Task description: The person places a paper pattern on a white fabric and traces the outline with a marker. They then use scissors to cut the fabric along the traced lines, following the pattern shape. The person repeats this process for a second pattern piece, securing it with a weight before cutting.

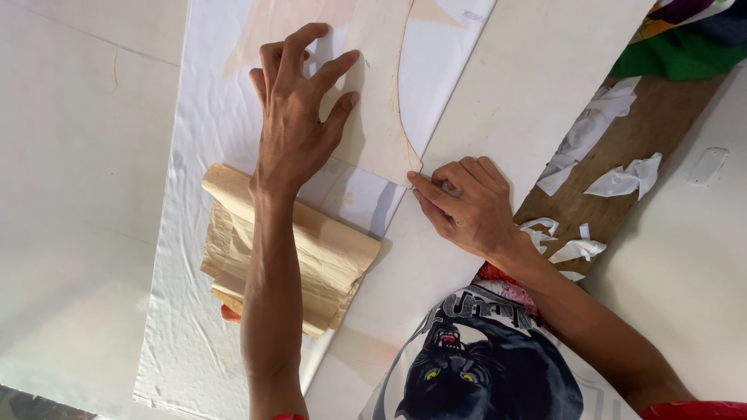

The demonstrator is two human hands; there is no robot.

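On top of the white fabric, the left hand lies flat with fingers spread, pinning the beige paper pattern so it can't slide. Right hand pinches the pattern's pointed corner, fingers curled closed, keeping it aligned on the counter.

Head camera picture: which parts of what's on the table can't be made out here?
- Cardboard pattern: its far end is cut off by the top edge of the head view.
- White fabric: partly hidden under the pattern, the folded brown paper and the left hand.
- Right hand: curled fingers hide whether it holds a marking tool.
- Colourful cloth: cut off at the corner.
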